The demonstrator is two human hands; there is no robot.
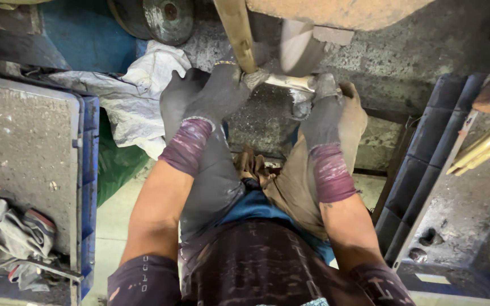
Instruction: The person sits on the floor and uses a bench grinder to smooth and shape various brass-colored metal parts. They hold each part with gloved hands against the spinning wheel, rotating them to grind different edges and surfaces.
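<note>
From the head camera, looking straight down, the person sits with knees apart and both arms stretched toward twelve o'clock. The left hand [218, 93], in a grey glove with a purple cuff, has its fingers closed tight around one end of a short pale metal rod [287, 83]. The right hand [323, 110], gloved the same way, has its fingers wrapped shut on the other end, so the rod lies level between the two hands. The middle of the rod sits right under a blurred grey grinding wheel [300, 50] at twelve o'clock; whether the two actually touch I cannot tell through the blur. A tan wooden handle [236, 31] slants down from the top edge to just beside the left hand. Above the wheel is a rusty orange machine cover [341, 11]. At eleven o'clock a round metal disc [165, 18] leans by the wall, with a crumpled white sack [134, 93] below it. At nine o'clock a dusty grey slab [21, 158] lies on a blue crate [89, 187], and dirty rags [9, 235] are piled at eight o'clock. At three o'clock stands a dark blue bin [426, 153], with yellow metal bars [483, 148] poking in from the right edge.
</note>
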